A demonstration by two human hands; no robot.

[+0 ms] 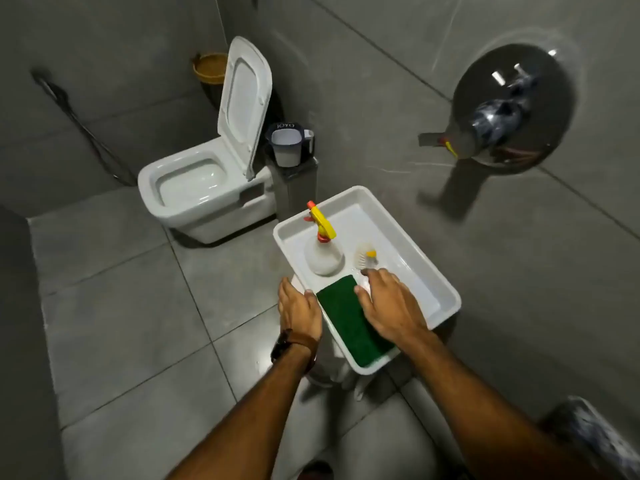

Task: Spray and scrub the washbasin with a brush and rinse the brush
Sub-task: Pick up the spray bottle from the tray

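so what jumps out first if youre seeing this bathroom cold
The white washbasin in the middle draws the eye, holding a spray bottle with a yellow and orange trigger, a white brush and a dark green scrub pad. The left hand rests on the basin's near-left rim, while the right hand reaches in over the pad toward the brush. Behind to the left stands a white toilet with its lid up.
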